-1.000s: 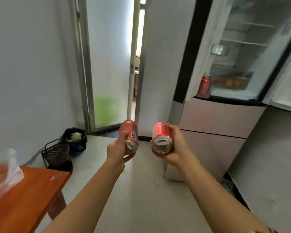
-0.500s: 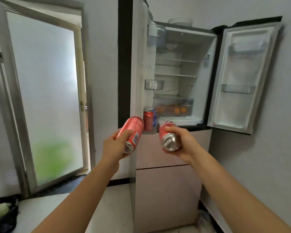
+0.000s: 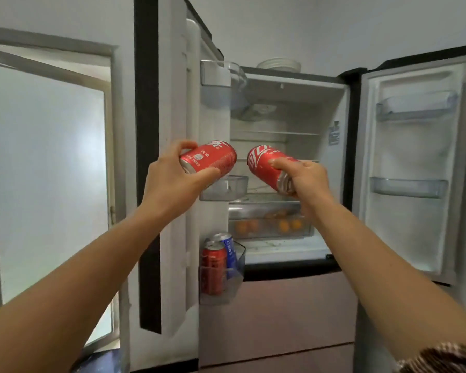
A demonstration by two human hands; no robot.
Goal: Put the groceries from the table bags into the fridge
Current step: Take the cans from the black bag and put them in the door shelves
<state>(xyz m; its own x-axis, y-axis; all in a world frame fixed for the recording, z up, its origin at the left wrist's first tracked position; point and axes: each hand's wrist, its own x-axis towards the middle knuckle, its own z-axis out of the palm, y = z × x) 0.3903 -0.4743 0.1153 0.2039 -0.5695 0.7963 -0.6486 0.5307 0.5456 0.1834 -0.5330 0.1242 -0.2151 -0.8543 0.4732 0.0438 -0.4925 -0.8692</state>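
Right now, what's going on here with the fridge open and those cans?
A person stands at the open fridge, holding a red can in the left hand and another red can in the right hand. Both are raised toward the shelves. Two cans already sit in the lower door bin.

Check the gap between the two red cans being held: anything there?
Head view: nothing at their depth. The left can and right can are held apart, tops tilted toward each other; through the gap only the open fridge's shelves and a door bin show behind.
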